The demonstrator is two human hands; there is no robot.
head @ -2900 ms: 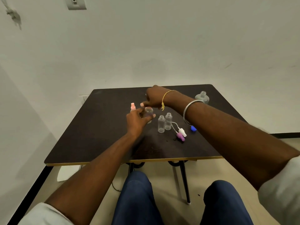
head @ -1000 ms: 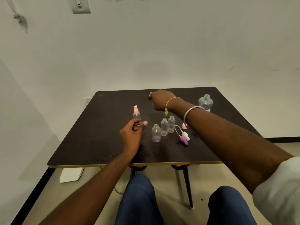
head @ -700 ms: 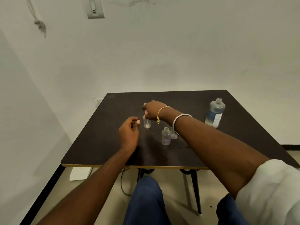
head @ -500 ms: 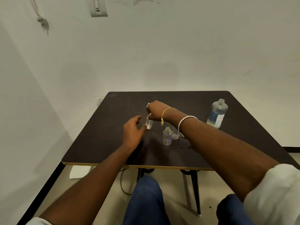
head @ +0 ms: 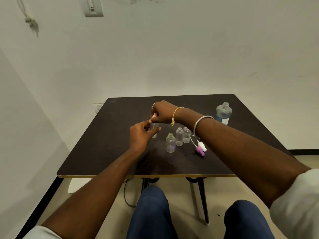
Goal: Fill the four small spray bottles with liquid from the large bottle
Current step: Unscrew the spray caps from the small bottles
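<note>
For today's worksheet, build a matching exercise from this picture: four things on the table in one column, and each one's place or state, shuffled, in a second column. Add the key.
Column 1
1. large bottle
2. pink-capped small bottle
3. purple spray cap
4. three open small bottles

Column 2
A. lying on the table, beside a white spray cap
B. gripped by the left hand, its top pinched by the right hand
C. standing uncapped in a cluster mid-table
D. standing alone near the far right corner

Pairs: 1-D, 2-B, 3-A, 4-C

Plain bare room: white walls (head: 172, 49), wall switch (head: 94, 6), one dark table (head: 117, 152).
</note>
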